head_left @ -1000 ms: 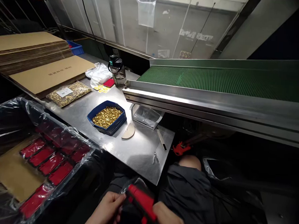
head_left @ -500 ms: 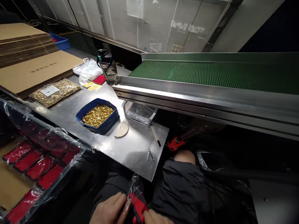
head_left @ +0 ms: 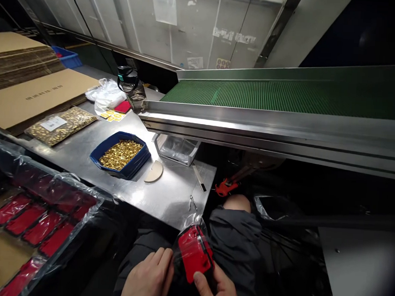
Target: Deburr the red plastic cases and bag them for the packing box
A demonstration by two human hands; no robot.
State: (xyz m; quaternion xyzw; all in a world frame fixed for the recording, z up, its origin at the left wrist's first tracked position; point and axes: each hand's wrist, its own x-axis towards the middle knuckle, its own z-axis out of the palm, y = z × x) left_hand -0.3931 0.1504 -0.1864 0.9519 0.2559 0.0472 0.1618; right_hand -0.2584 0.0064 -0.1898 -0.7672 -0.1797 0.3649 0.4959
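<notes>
Low in the middle of the head view, a red and black flat item (head_left: 193,250) sits inside a clear plastic bag (head_left: 193,219) above my lap. My right hand (head_left: 218,288) grips its lower right corner, thumb on the red face and fingers behind. At the bag's left edge is my left hand (head_left: 152,274), its fingers curled and pressed together on the plastic; the fingertips are partly hidden. Wrapped red items (head_left: 44,229) of similar look lie in a plastic-lined box at the left.
On the metal table (head_left: 127,197) stand a blue bin (head_left: 139,166) of gold-coloured pieces, a bag of similar pieces (head_left: 60,124), a knife (head_left: 199,177) and a bottle (head_left: 131,88). A green conveyor (head_left: 247,93) runs behind. Stacked cardboard (head_left: 43,91) lies left.
The bagged red item has risen and turned so its broad red face shows. My right hand now holds its lower corner. The view has shifted a little to the right.
</notes>
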